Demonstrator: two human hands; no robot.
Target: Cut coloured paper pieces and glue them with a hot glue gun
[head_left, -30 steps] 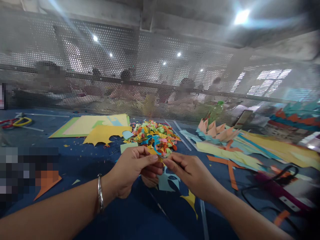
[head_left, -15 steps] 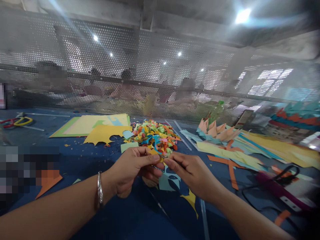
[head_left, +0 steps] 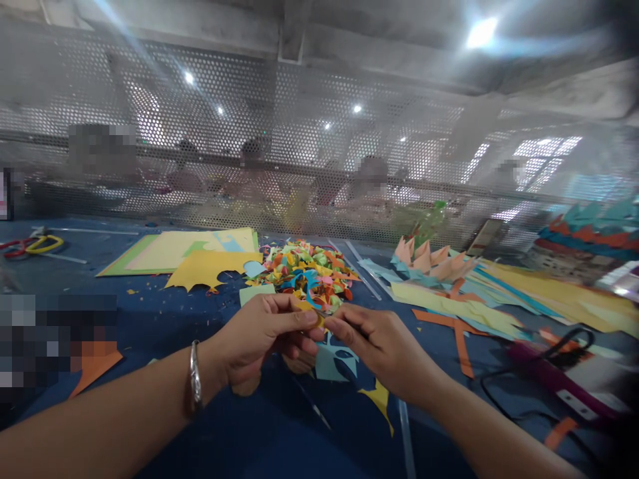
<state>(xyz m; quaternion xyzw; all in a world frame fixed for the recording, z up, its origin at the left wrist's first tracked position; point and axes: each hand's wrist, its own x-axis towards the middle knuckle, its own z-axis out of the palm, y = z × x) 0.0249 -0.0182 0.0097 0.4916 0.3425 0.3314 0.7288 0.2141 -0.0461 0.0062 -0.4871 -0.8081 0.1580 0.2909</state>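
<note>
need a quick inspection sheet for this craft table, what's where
surface: blue table, speckled with paper bits
job's things: small yellow paper piece pinched between both hands
clutter: heap of coloured scraps; yellow sheet; orange strips; light blue cutout
grippers: left hand and right hand both closed on the piece
cables: black cord at right
surroundings: perforated mesh screen, people behind it

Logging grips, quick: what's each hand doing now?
Left hand: pinched shut on the small yellow paper piece.
Right hand: pinching the same piece.
</note>
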